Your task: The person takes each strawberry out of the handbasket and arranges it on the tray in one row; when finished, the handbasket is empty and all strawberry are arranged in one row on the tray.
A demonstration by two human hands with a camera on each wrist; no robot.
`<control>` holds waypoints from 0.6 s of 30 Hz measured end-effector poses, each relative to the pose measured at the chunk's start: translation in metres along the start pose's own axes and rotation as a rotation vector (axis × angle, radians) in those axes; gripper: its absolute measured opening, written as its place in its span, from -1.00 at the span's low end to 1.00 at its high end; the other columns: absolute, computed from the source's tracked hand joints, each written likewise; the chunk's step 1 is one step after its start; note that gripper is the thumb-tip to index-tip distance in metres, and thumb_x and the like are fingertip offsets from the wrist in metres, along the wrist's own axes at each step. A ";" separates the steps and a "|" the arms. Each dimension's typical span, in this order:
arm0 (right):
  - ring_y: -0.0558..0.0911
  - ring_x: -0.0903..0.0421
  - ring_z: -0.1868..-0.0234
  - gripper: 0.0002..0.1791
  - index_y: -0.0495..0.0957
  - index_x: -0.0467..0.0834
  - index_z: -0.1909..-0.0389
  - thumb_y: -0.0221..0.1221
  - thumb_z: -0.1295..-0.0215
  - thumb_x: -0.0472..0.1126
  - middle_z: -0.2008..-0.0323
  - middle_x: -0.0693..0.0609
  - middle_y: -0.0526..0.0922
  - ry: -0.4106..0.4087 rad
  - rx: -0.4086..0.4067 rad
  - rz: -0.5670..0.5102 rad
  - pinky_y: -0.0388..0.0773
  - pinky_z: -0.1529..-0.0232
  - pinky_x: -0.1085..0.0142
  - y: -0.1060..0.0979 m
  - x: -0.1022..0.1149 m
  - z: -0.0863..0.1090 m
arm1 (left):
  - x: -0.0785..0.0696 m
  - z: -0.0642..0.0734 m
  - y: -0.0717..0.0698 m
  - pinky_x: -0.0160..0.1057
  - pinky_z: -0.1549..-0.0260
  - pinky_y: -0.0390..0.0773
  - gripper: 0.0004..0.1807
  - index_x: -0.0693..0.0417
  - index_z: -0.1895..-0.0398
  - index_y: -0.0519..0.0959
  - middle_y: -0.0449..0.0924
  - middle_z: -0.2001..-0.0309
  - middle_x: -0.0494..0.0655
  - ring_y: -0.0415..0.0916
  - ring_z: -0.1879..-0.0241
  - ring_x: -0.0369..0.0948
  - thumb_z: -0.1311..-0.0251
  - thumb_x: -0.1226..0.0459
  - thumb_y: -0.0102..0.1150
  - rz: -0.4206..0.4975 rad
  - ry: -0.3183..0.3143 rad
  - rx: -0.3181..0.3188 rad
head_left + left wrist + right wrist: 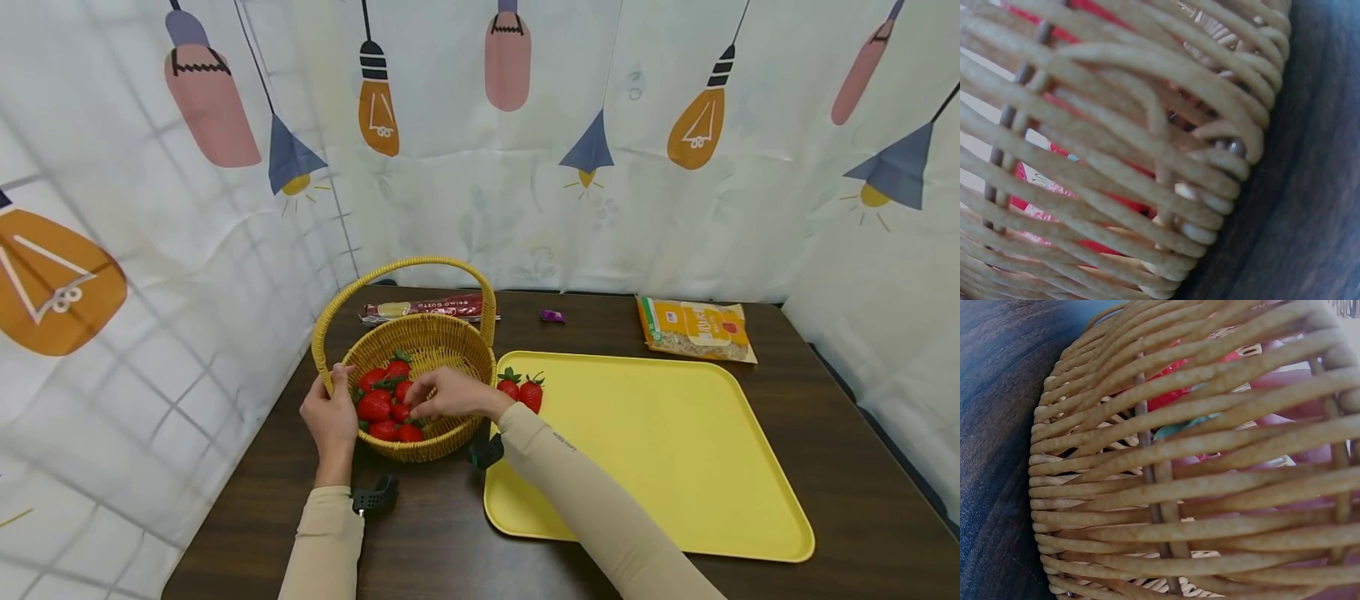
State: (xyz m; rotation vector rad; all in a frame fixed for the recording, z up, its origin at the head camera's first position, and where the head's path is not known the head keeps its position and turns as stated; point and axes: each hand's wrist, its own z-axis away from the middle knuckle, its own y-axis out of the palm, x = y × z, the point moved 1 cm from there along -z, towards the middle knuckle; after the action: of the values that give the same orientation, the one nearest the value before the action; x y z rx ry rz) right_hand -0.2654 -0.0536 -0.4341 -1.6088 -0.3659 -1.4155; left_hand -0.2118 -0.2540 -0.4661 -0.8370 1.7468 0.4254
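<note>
A yellow woven basket (420,452) with a tall arched handle stands on the dark table, with several red strawberries (374,406) heaped in its left half. My left hand (330,417) grips the rim and handle base on the left side, thumb over the top. Reaching over the right rim, my right hand (450,393) pinches a small strawberry (400,412) with curled fingers. Through the weave, the right wrist view shows part of a red strawberry (1169,387) and a green leaf (1185,427). Two more strawberries (531,395) lie on the yellow tray (645,450), by its left edge.
Behind the basket lies a long dark-red packet (450,307). A small purple wrapped piece (552,317) is at the back middle, and an orange-and-yellow food bag (697,329) lies behind the tray. A patterned curtain (480,208) borders the table at the back and sides.
</note>
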 end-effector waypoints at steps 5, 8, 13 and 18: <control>0.68 -0.08 0.20 -0.73 0.65 -0.21 0.02 0.30 -0.25 -0.28 0.17 0.02 0.67 0.016 0.021 0.025 0.63 0.21 0.16 0.001 0.001 -0.001 | 0.000 0.000 0.000 -0.22 0.30 0.18 -0.41 0.20 0.10 0.70 0.66 0.17 0.23 0.31 0.37 -0.18 -0.35 -0.15 0.01 0.004 0.009 -0.005; 0.68 0.05 0.20 -0.67 0.64 -0.18 -0.04 0.31 -0.25 -0.25 0.08 0.05 0.66 0.009 0.038 0.086 0.60 0.18 0.26 0.000 0.001 -0.002 | 0.000 0.000 0.000 -0.25 0.26 0.22 -0.41 0.21 0.10 0.70 0.68 0.12 0.18 0.40 0.26 -0.23 -0.35 -0.14 0.01 0.001 0.009 -0.009; 0.59 0.20 0.06 -0.59 0.62 -0.07 -0.12 0.32 -0.23 -0.17 -0.03 0.14 0.64 -0.007 0.078 0.176 0.50 0.08 0.38 -0.001 0.000 -0.005 | -0.001 -0.001 0.001 -0.27 0.21 0.25 -0.42 0.20 0.09 0.70 0.68 0.08 0.14 0.44 0.17 -0.24 -0.36 -0.14 0.00 -0.001 0.003 -0.009; 0.53 0.20 -0.08 -0.54 0.59 -0.01 -0.18 0.32 -0.23 -0.14 -0.12 0.18 0.59 -0.012 0.134 0.197 0.46 -0.02 0.39 -0.001 0.001 -0.007 | -0.001 0.000 0.001 -0.26 0.23 0.23 -0.42 0.21 0.10 0.70 0.68 0.10 0.15 0.41 0.23 -0.23 -0.36 -0.13 0.01 0.000 0.010 -0.013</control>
State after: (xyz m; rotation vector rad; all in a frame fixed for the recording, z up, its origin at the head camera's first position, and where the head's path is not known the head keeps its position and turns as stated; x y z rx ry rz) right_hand -0.2702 -0.0584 -0.4337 -1.5017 -0.2943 -1.2073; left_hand -0.2123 -0.2536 -0.4653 -0.8493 1.7547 0.4340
